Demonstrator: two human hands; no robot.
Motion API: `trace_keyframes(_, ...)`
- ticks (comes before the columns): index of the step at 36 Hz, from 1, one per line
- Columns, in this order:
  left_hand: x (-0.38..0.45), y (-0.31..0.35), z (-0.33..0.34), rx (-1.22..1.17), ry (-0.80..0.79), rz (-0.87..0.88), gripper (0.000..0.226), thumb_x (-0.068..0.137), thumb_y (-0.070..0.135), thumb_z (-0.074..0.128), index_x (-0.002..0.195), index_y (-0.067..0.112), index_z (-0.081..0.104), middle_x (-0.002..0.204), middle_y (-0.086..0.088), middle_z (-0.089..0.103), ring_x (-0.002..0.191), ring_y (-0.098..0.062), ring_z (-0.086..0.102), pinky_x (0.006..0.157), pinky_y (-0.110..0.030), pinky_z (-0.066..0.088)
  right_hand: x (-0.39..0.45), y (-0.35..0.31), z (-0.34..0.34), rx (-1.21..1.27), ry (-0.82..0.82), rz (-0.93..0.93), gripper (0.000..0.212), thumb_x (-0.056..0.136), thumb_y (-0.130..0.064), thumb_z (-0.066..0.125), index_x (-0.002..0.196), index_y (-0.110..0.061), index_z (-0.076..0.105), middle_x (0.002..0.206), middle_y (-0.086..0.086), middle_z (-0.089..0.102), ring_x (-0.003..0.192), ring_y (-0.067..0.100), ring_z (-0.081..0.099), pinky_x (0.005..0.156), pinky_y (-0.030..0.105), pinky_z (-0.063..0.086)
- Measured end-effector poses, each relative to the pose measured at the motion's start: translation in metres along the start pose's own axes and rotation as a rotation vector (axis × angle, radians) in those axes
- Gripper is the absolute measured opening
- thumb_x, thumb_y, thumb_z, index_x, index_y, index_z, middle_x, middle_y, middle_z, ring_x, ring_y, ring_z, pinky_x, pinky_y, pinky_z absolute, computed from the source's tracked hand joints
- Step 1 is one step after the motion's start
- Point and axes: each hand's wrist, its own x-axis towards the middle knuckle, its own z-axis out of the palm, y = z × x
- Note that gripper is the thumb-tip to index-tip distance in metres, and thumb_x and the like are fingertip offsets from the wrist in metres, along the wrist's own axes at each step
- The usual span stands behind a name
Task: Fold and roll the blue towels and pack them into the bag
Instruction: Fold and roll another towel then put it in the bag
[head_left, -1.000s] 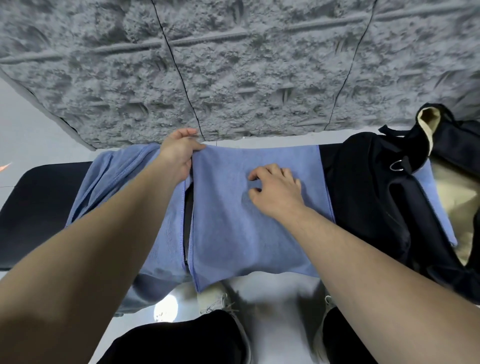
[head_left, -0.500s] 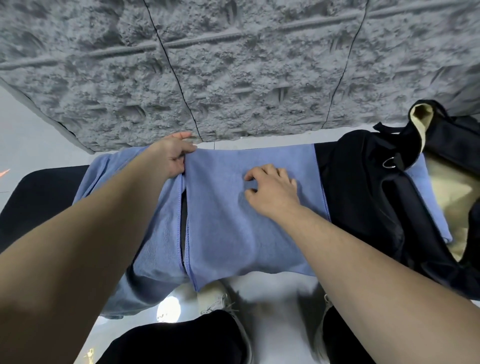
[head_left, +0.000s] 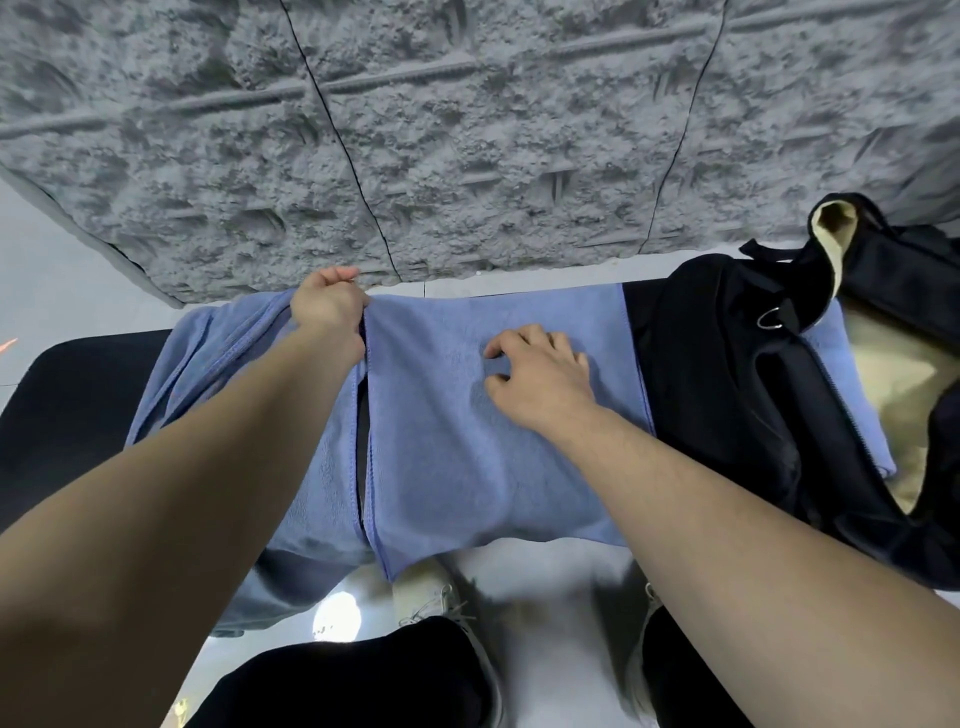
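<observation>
Staged room: rough grey wall (head_left: 467, 130), black bench (head_left: 67, 405).

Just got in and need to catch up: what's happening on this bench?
A person is working on a blue towel spread flat across a black bench. The right hand presses on its middle, fingers bent. The left hand has a grip on cloth at the towel's far left corner, where a second, rumpled towel lies beside it. An open black bag sits to the right with another blue towel in it. The flat towel isn't rolled yet.
</observation>
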Motion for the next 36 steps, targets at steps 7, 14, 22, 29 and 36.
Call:
trace_keyframes(7, -0.016, -0.007, 0.001, 0.283, -0.061, 0.313, 0.030, 0.087, -0.002, 0.060, 0.078, 0.026, 0.057, 0.073, 0.006, 0.054, 0.061, -0.012, 0.048, 0.056, -0.025, 0.043, 0.000, 0.000, -0.002, -0.019, 0.000, -0.028, 0.032, 0.094, -0.035, 0.049, 0.126, -0.037, 0.051, 0.138, -0.008, 0.042, 0.130, 0.020, 0.033, 0.103, 0.036, 0.027)
trace_keyframes(14, -0.054, -0.032, -0.020, 0.483, -0.182, 0.465, 0.015, 0.086, 0.003, 0.057, 0.090, 0.018, 0.057, 0.081, 0.004, 0.049, 0.061, -0.009, 0.043, 0.052, -0.014, 0.036, -0.012, 0.008, -0.005, 0.036, 0.034, -0.124, 0.036, 0.091, -0.027, 0.052, 0.127, -0.030, 0.056, 0.132, -0.005, 0.050, 0.124, 0.020, 0.042, 0.104, 0.033, 0.033)
trace_keyframes(22, -0.099, -0.066, -0.064, 0.617, -0.194, 0.300, 0.025, 0.091, 0.014, 0.065, 0.089, 0.014, 0.040, 0.071, -0.002, 0.041, 0.058, -0.018, 0.038, 0.052, -0.030, 0.031, -0.050, 0.027, -0.018, 0.229, 0.102, -0.099, 0.022, 0.086, -0.016, 0.057, 0.106, -0.024, 0.065, 0.108, -0.003, 0.058, 0.102, 0.017, 0.057, 0.095, 0.034, 0.046)
trace_keyframes(29, -0.131, -0.083, -0.099, 0.755, -0.251, 0.150, 0.042, 0.088, 0.032, 0.071, 0.071, 0.016, 0.037, 0.056, -0.006, 0.039, 0.046, -0.021, 0.039, 0.047, -0.028, 0.034, -0.103, 0.038, -0.026, 0.265, -0.088, 0.002, 0.005, 0.086, -0.026, 0.062, 0.082, -0.026, 0.060, 0.079, -0.003, 0.066, 0.074, 0.018, 0.063, 0.070, 0.030, 0.052)
trace_keyframes(36, -0.164, -0.099, -0.119, 0.932, -0.345, -0.072, 0.040, 0.096, 0.041, 0.055, 0.077, 0.006, 0.057, 0.052, -0.007, 0.050, 0.042, -0.019, 0.043, 0.043, -0.021, 0.033, -0.148, 0.066, -0.039, 0.127, -0.581, 0.294, 0.023, 0.093, -0.031, 0.059, 0.081, -0.012, 0.063, 0.063, 0.004, 0.055, 0.039, 0.013, 0.041, 0.040, 0.018, 0.035)
